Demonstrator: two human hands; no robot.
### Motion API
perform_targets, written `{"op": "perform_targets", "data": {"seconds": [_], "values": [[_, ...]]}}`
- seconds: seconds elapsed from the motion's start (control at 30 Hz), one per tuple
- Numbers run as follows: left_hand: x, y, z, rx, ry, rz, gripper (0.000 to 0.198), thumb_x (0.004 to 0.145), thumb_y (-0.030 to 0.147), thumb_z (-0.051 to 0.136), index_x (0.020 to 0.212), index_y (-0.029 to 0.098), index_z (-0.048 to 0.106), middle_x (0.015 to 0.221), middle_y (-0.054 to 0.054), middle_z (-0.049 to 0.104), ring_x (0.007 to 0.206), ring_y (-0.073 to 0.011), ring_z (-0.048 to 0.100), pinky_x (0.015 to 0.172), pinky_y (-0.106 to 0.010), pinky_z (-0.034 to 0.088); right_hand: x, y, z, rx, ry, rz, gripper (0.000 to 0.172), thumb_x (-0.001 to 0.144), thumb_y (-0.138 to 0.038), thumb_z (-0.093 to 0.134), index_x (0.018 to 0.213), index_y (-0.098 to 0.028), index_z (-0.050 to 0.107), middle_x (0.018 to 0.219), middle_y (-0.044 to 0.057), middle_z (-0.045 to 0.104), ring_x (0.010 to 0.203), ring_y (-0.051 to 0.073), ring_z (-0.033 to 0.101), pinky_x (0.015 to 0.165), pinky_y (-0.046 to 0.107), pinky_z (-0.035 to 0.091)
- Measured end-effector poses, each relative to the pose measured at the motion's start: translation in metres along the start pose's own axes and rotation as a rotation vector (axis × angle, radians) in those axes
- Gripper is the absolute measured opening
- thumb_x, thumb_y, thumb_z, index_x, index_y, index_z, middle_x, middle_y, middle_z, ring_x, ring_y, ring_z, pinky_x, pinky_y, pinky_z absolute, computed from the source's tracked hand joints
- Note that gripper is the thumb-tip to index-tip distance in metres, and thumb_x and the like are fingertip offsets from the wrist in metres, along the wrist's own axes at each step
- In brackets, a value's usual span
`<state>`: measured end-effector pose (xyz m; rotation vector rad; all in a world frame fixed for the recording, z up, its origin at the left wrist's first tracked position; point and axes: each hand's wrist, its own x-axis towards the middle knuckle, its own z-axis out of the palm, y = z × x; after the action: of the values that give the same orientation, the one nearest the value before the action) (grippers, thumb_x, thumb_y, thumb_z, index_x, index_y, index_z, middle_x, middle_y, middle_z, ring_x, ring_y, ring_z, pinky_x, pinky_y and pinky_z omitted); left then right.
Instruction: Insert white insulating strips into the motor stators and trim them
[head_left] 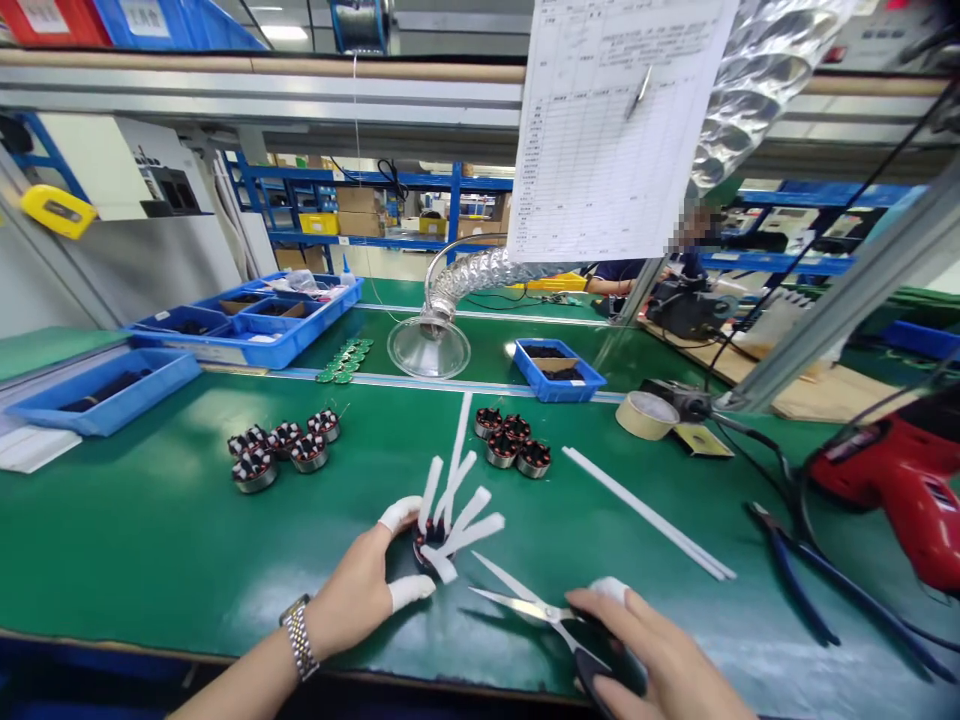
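My left hand (367, 580), with white covers on thumb and finger, is closed around a round motor stator (421, 550). Several white paper-like strips (466, 512) stick up and outward from the stator; one reaches far back. In my right hand (645, 640) is a pair of scissors (553, 612), its blades apart and pointing left toward the strips without touching them. Behind the held stator sits a small group of dark-topped stators (502, 448). Another group, with white pieces on top (259, 468), lies to the left. Two long white strips (645, 510) rest on the right.
At right lie blue-handled pliers (787, 570), a red power tool (892, 490) and a tape roll (646, 414). A fume funnel (429, 348), green circuit boards (346, 360) and blue bins (559, 385) stand behind. A paper sheet (592, 190) hangs above. A person's arm (611, 286) shows beyond.
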<state>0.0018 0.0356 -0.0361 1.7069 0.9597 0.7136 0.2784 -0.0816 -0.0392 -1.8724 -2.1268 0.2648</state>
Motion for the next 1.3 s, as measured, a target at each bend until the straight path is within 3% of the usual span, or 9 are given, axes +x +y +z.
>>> {"op": "perform_targets", "data": {"seconds": [0.23, 0.47, 0.6, 0.77, 0.97, 1.13, 1.3], "values": [[0.000, -0.001, 0.014, 0.012, 0.045, 0.000, 0.041, 0.066, 0.022, 0.063, 0.105, 0.020, 0.050, 0.107, -0.009, 0.061, 0.102, -0.0249, 0.055, 0.092, -0.038, 0.038, 0.007, -0.014, 0.002, -0.052, -0.047, -0.020, 0.046, 0.063, -0.021, 0.054, 0.108, -0.026, 0.059, 0.104, 0.007, 0.064, 0.093, 0.024, 0.061, 0.078, 0.035, 0.051], [-0.017, -0.006, 0.017, 0.064, 0.057, -0.095, 0.053, 0.066, 0.021, 0.062, 0.115, 0.020, 0.041, 0.093, -0.006, 0.058, 0.079, -0.0185, 0.055, 0.074, -0.032, 0.043, 0.004, -0.016, 0.000, 0.024, -0.088, 0.003, 0.047, 0.061, -0.017, 0.052, 0.106, -0.026, 0.058, 0.101, 0.005, 0.064, 0.089, 0.021, 0.062, 0.077, 0.030, 0.050], [-0.019, 0.011, 0.011, 0.323, 0.074, 0.052, 0.030, 0.067, 0.026, 0.063, 0.096, 0.023, 0.054, 0.078, 0.000, 0.054, 0.065, -0.0146, 0.046, 0.064, -0.026, 0.038, 0.010, -0.019, -0.003, 0.120, -0.139, 0.007, 0.045, 0.060, -0.013, 0.048, 0.103, -0.025, 0.058, 0.090, 0.003, 0.063, 0.079, 0.017, 0.061, 0.072, 0.025, 0.049], [-0.005, 0.036, 0.013, 0.482, -0.092, 0.149, 0.020, 0.070, 0.036, 0.060, 0.085, 0.022, 0.059, 0.074, 0.001, 0.054, 0.061, -0.0127, 0.043, 0.058, -0.023, 0.032, 0.019, -0.022, -0.004, 0.207, -0.202, -0.005, 0.038, 0.061, -0.011, 0.046, 0.094, -0.024, 0.059, 0.081, 0.000, 0.059, 0.069, 0.013, 0.057, 0.064, 0.022, 0.046], [0.026, 0.038, 0.015, 0.408, -0.215, 0.134, 0.012, 0.067, 0.026, 0.061, 0.061, 0.017, 0.056, 0.062, 0.003, 0.050, 0.060, -0.0114, 0.045, 0.056, -0.022, 0.033, 0.027, -0.024, -0.009, 0.049, -0.189, -0.078, 0.042, 0.068, -0.014, 0.047, 0.107, -0.027, 0.055, 0.094, 0.003, 0.060, 0.083, 0.018, 0.058, 0.075, 0.030, 0.045], [0.038, 0.035, 0.006, 0.250, -0.378, 0.077, 0.008, 0.067, 0.022, 0.060, 0.069, 0.015, 0.058, 0.059, 0.004, 0.054, 0.055, -0.0100, 0.050, 0.053, -0.019, 0.038, 0.037, -0.026, -0.014, -0.023, -0.179, -0.197, 0.040, 0.069, -0.014, 0.050, 0.107, -0.027, 0.056, 0.094, 0.003, 0.061, 0.084, 0.019, 0.059, 0.074, 0.032, 0.046], [0.037, 0.030, 0.005, 0.103, -0.407, 0.020, 0.009, 0.070, 0.021, 0.057, 0.075, 0.015, 0.059, 0.066, 0.001, 0.058, 0.059, -0.0110, 0.053, 0.056, -0.022, 0.043, 0.041, -0.024, -0.011, -0.034, -0.128, -0.298, 0.039, 0.071, -0.011, 0.049, 0.106, -0.026, 0.056, 0.090, 0.002, 0.063, 0.080, 0.017, 0.060, 0.070, 0.028, 0.047]]}}
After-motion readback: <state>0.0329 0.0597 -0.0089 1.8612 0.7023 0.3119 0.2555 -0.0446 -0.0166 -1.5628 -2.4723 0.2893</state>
